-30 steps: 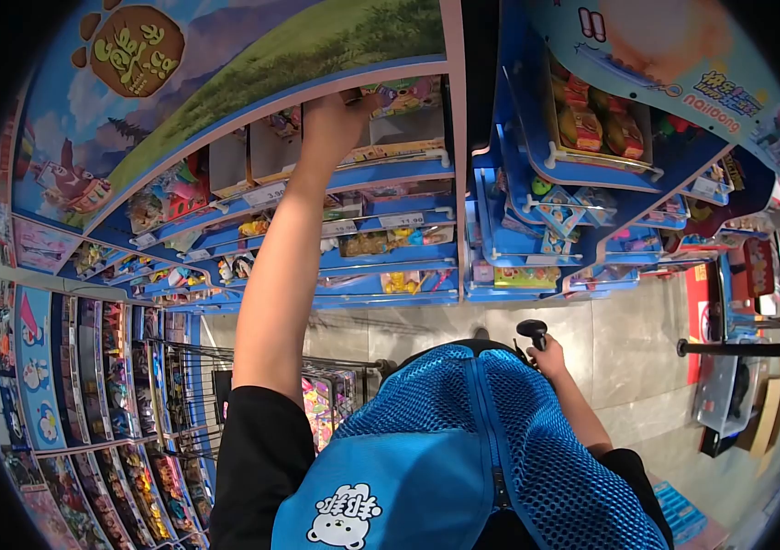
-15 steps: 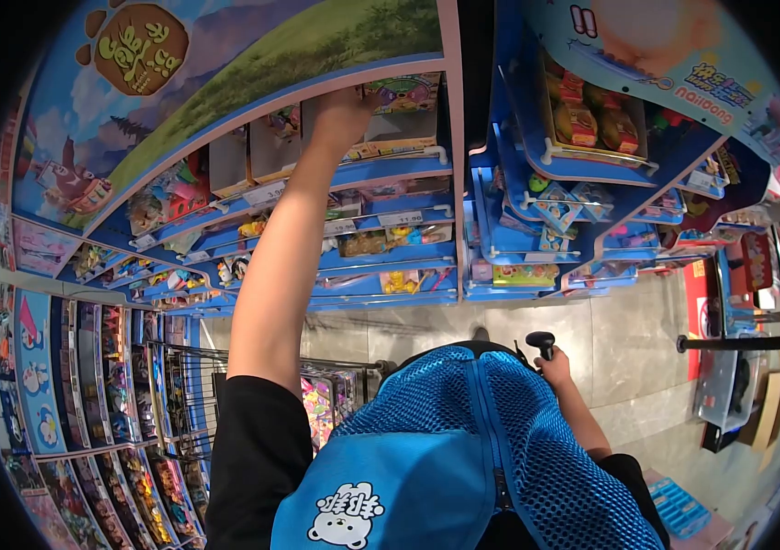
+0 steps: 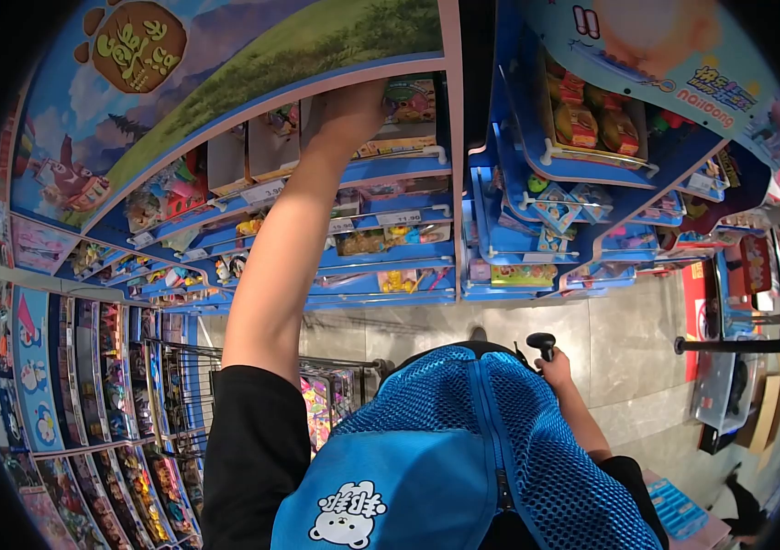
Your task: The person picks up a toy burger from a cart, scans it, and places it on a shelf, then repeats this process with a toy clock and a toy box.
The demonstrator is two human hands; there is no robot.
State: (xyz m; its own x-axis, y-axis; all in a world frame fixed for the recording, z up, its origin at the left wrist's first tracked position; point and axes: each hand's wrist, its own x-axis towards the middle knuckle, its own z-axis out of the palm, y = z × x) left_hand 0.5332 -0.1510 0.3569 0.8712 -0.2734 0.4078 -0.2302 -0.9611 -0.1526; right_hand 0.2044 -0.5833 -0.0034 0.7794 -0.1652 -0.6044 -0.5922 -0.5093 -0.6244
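My left hand [image 3: 350, 112] reaches up to the top shelf [image 3: 390, 170] of a blue toy display and grips the left edge of a colourful toy box [image 3: 413, 97] that stands under the pink-edged header. The fingers cover part of the box. More boxed toys fill the tiers below. My right hand [image 3: 555, 368] hangs low by my blue mesh vest [image 3: 463, 440] and is closed on a black handheld device [image 3: 542, 343], which points up and away from me.
A wire trolley [image 3: 321, 399] with bright packs stands in front of me at lower left. A second blue shelf unit [image 3: 582, 174] stands to the right and book racks [image 3: 60, 367] line the left. A blue crate [image 3: 674, 509] lies on the tiled floor.
My left hand has slid a little to the right along the top shelf and covers more of the toy box. The right hand with the black device has barely moved.
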